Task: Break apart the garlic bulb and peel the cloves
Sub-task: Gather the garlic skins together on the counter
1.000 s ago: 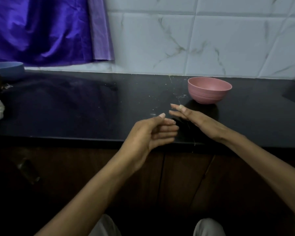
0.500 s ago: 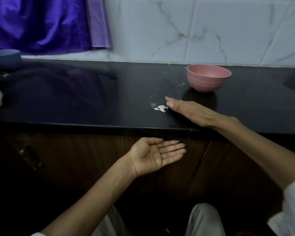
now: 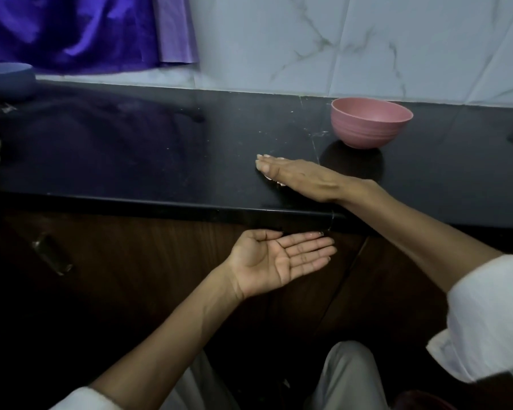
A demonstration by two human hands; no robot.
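Cleanup, by the look of it: sweeping garlic skins off the counter (image 3: 131, 161) into a waiting palm.

Right hand (image 3: 296, 176) flat on the counter, fingers (image 3: 267, 164) straight and together, pressed down just short of the near edge. A few pale scraps of skin (image 3: 274, 181) peeking out from under its near side; the rest, if any, hidden beneath the palm.

Left hand (image 3: 276, 261) held palm up just below the counter edge, fingers (image 3: 308, 250) relaxed and straight, holding nothing — set as a catch tray, slightly left of the right hand.

Pink bowl (image 3: 370, 122) far right on the counter, well apart from the hands; contents not visible from this angle. No bulb or cloves to be seen anywhere, so cannot tell where the peeled garlic sits — possibly in that bowl.

To do this well:
- Keep the little-finger edge sealed against the counter, so thin skins cannot slip under.
- Drag straight toward the near edge, slow and even; papery flakes scatter with a quick flick.
- Shift the left palm right and tight against the edge before the scraps arrive, cupped a little.
- Go back afterwards for the fine specks (image 3: 261, 133) farther in.
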